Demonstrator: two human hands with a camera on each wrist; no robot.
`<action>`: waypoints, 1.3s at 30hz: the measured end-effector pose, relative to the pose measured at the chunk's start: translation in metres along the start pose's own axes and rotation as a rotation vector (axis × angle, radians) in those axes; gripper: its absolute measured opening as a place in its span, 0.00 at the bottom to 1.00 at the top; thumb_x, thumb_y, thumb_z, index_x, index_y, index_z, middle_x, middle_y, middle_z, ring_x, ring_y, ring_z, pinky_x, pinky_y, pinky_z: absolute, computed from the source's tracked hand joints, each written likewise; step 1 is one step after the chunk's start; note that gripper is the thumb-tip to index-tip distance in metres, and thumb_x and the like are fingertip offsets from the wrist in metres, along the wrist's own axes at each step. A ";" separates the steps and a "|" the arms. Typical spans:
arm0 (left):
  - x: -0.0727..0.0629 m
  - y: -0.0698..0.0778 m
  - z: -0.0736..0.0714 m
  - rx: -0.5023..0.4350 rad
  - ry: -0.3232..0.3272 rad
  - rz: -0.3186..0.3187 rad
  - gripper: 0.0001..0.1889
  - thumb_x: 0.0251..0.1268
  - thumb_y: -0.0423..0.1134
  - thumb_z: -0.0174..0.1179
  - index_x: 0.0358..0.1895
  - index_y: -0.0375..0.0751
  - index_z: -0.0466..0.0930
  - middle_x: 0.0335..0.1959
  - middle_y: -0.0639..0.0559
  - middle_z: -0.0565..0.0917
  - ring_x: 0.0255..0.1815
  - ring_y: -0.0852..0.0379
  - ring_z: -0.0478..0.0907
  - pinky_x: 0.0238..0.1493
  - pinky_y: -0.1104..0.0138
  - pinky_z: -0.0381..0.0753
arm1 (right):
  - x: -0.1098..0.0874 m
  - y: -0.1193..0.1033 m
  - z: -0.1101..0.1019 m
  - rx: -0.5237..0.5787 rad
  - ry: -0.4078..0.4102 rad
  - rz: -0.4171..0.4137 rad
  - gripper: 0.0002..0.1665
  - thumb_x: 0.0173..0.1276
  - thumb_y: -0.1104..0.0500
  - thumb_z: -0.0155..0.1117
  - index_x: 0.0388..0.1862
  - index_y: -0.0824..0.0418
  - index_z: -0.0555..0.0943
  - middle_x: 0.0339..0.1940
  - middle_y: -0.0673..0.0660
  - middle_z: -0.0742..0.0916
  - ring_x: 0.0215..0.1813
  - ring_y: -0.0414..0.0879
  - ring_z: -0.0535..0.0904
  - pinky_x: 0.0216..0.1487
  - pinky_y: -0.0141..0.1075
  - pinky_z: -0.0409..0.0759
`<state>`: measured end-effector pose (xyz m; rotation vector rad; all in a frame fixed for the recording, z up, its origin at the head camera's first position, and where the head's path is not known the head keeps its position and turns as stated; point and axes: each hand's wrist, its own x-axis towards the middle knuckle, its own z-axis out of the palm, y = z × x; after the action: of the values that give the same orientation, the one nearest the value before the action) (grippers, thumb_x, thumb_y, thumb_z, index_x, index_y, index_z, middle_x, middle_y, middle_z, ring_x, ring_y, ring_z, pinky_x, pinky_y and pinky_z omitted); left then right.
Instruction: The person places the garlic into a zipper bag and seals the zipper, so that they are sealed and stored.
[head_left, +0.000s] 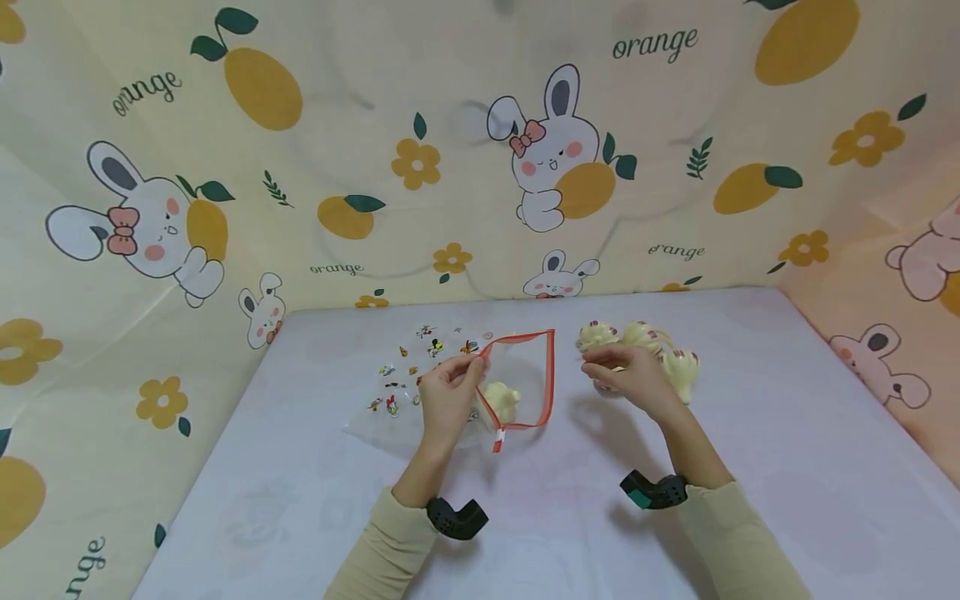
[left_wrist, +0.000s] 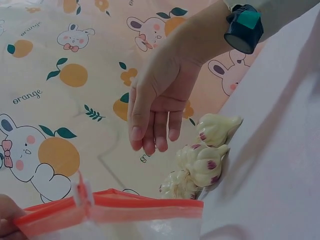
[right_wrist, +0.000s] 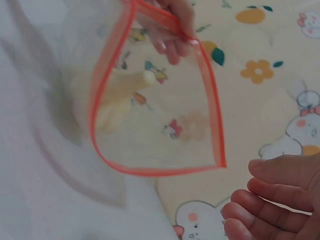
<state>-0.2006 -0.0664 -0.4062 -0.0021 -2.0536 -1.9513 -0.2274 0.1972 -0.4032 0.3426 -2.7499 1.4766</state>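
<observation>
A clear zip bag (head_left: 517, 367) with a red zip edge and small cartoon prints lies on its side, its mouth spread toward the right. My left hand (head_left: 450, 396) pinches the red rim at the top. Inside the bag is one pale garlic bulb (head_left: 501, 402), also visible through the plastic in the right wrist view (right_wrist: 107, 102). My right hand (head_left: 633, 379) hangs in the air right of the bag mouth, fingers loosely bent and holding nothing. Behind it sits a group of purple-streaked garlic bulbs (head_left: 680, 371), clearer in the left wrist view.
A white-covered table (head_left: 300, 500) carries everything. A patterned cloth (head_left: 465, 150) with rabbits and oranges rises behind it and at both sides. Each wrist wears a black camera band (head_left: 457, 519). The red zip slider (head_left: 498, 440) hangs at the bag's near corner.
</observation>
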 end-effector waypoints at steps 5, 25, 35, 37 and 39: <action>0.000 0.000 0.000 0.011 0.003 0.013 0.09 0.63 0.33 0.63 0.41 0.30 0.85 0.40 0.33 0.88 0.42 0.43 0.88 0.40 0.75 0.87 | -0.001 0.004 -0.010 -0.010 0.039 -0.022 0.18 0.66 0.58 0.65 0.48 0.71 0.82 0.44 0.69 0.87 0.34 0.26 0.78 0.35 0.31 0.87; 0.000 -0.001 -0.001 0.010 0.002 0.007 0.09 0.64 0.34 0.62 0.41 0.30 0.85 0.39 0.33 0.88 0.41 0.41 0.87 0.38 0.77 0.87 | -0.007 0.028 -0.052 -0.002 0.234 0.042 0.22 0.67 0.57 0.64 0.51 0.74 0.79 0.32 0.34 0.85 0.30 0.21 0.78 0.32 0.18 0.82; 0.001 -0.001 -0.001 0.010 0.006 0.001 0.09 0.63 0.34 0.63 0.41 0.29 0.84 0.39 0.33 0.88 0.41 0.42 0.88 0.39 0.77 0.87 | -0.009 0.047 -0.066 -0.088 0.359 -0.065 0.19 0.64 0.56 0.68 0.47 0.71 0.83 0.30 0.18 0.77 0.34 0.13 0.73 0.35 0.10 0.74; 0.001 -0.001 -0.001 0.007 0.005 0.002 0.09 0.63 0.34 0.63 0.41 0.29 0.84 0.39 0.33 0.88 0.42 0.41 0.87 0.39 0.76 0.87 | -0.009 0.050 -0.067 -0.079 0.393 -0.077 0.19 0.63 0.58 0.68 0.46 0.72 0.82 0.30 0.18 0.76 0.34 0.12 0.73 0.37 0.08 0.73; 0.000 -0.001 -0.001 0.006 0.005 0.002 0.09 0.63 0.34 0.63 0.41 0.29 0.84 0.40 0.33 0.88 0.42 0.39 0.87 0.39 0.76 0.87 | -0.008 0.053 -0.067 -0.064 0.421 -0.081 0.18 0.63 0.59 0.69 0.46 0.73 0.82 0.30 0.19 0.77 0.34 0.12 0.73 0.37 0.07 0.73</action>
<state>-0.2010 -0.0674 -0.4072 0.0014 -2.0557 -1.9420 -0.2363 0.2829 -0.4105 0.1204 -2.4118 1.2660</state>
